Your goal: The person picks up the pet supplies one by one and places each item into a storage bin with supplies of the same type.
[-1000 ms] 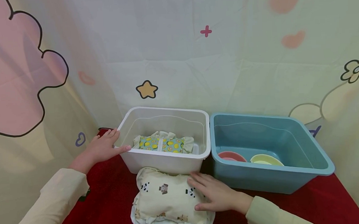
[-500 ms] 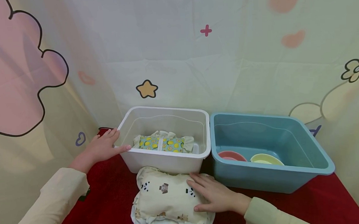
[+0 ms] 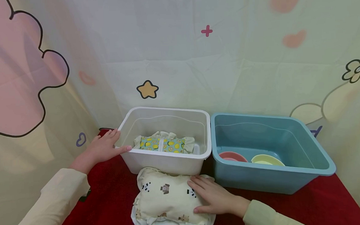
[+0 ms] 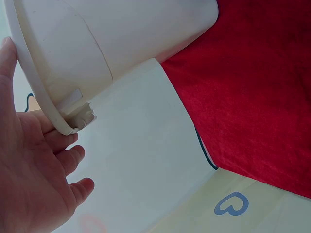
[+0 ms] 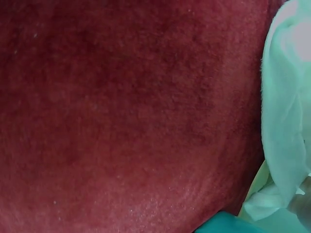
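Observation:
In the head view my left hand (image 3: 104, 147) rests on the left front corner of a white plastic bin (image 3: 167, 162), thumb along the front rim. The left wrist view shows its fingers relaxed beside the bin's rim (image 4: 36, 99). Inside the bin lies a small lemon-print pillow (image 3: 173, 145) with pale ruffles and a white band. My right hand (image 3: 217, 196) lies with fingers spread on the right side of a cream animal-print pillow (image 3: 162, 202). This ruffled pillow sits flat on red cloth, against the bin's front. Its edge (image 5: 284, 111) shows in the right wrist view.
A blue bin (image 3: 261, 179) stands right beside the white one, holding a red bowl (image 3: 233, 156) and a pale yellow bowl (image 3: 267, 160). Red cloth (image 3: 105, 203) covers the table. A cartoon-printed curtain (image 3: 177, 59) hangs close behind and at both sides.
My right hand has shifted very slightly towards me on the cream pillow. The left hand, both bins and their contents have stayed in place.

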{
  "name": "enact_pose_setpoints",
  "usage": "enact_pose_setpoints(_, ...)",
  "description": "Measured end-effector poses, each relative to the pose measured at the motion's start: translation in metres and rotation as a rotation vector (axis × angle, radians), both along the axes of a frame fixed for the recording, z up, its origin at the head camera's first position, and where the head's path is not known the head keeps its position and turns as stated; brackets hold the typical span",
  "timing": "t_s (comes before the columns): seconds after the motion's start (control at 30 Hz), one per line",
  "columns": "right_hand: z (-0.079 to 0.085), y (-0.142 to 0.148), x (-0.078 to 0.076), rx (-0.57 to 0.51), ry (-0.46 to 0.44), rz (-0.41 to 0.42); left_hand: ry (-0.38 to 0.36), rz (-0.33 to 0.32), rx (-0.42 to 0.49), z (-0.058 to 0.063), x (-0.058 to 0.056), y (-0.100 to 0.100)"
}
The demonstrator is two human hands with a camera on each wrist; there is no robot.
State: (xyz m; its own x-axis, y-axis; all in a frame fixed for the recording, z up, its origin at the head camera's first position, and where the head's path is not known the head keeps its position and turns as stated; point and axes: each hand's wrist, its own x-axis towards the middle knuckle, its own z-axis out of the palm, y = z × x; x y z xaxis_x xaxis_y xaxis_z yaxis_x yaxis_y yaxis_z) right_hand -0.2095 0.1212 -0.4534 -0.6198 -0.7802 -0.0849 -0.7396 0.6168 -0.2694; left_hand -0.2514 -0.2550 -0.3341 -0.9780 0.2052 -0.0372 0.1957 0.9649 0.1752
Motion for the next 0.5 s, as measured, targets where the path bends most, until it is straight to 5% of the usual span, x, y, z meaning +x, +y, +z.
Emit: enact_pose_setpoints(0.5,-0.013,-0.005,0.002,-0.114,0.229,0.026,0.0,0.003,0.011,-0.002,0.0,-0.001)
